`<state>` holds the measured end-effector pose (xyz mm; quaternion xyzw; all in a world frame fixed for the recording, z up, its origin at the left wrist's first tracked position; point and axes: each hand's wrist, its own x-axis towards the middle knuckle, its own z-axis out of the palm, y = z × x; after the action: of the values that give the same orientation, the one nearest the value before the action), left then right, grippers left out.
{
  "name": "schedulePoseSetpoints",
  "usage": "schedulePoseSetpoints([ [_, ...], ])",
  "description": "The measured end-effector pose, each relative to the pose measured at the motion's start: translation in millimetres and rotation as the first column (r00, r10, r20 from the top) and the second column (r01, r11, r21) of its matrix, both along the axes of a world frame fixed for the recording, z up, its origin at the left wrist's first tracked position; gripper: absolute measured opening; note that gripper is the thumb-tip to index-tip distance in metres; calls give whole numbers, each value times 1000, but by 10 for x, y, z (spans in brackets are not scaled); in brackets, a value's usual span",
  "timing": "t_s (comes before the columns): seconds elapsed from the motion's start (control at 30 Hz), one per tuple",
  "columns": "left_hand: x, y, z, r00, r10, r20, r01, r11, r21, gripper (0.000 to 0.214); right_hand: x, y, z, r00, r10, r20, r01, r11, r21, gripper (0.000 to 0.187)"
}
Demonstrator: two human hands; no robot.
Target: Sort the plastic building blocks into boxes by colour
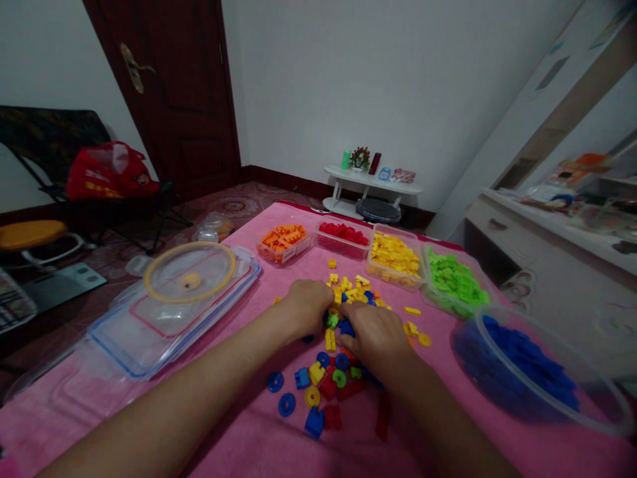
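Observation:
A heap of small plastic building pieces (332,372) in blue, red, yellow and green lies on the pink cloth (259,445). My left hand (307,307) is curled over the heap's far left side, fingers bent down among the pieces. My right hand (374,334) rests on the heap beside it, fingers closed around blue pieces (347,327). What the left fingers hold is hidden.
Sorted tubs stand at the back: orange (283,242), red (342,238), yellow (394,255), green (452,279). A round bowl of blue pieces (527,368) sits right. Clear lids (174,305) are stacked left. A chair with a red bag (107,171) stands beyond.

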<state>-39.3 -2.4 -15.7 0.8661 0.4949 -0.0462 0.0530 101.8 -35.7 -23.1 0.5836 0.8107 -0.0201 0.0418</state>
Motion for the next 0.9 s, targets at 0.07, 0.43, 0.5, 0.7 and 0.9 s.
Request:
schedulePoseSetpoints([
  [0.07, -73, 27, 31, 1000, -11, 7, 11, 1000, -14, 26, 7, -11, -11, 1000, -21, -6, 21, 1000, 1, 28],
  [0.43, -58, -92, 195, 983, -136, -119, 109, 972, -207, 28, 14, -30, 0, 999, -17, -45, 14, 998, -54, 11],
  [0.5, 10, -151, 210, 985, -106, -139, 82, 982, -170, 26, 51, 14, -29, 975, -50, -217, 42, 998, -45, 5],
  [0.7, -86, -86, 130, 989, -144, -21, 138, 975, -176, 21, 322, 157, -108, 230, -387, -893, -198, 880, -432, 17],
  [0.9, -330, 113, 134, 972, -92, 216, 129, 978, -162, 21, 391, 77, 49, 414, -269, -869, -451, 769, -453, 32],
])
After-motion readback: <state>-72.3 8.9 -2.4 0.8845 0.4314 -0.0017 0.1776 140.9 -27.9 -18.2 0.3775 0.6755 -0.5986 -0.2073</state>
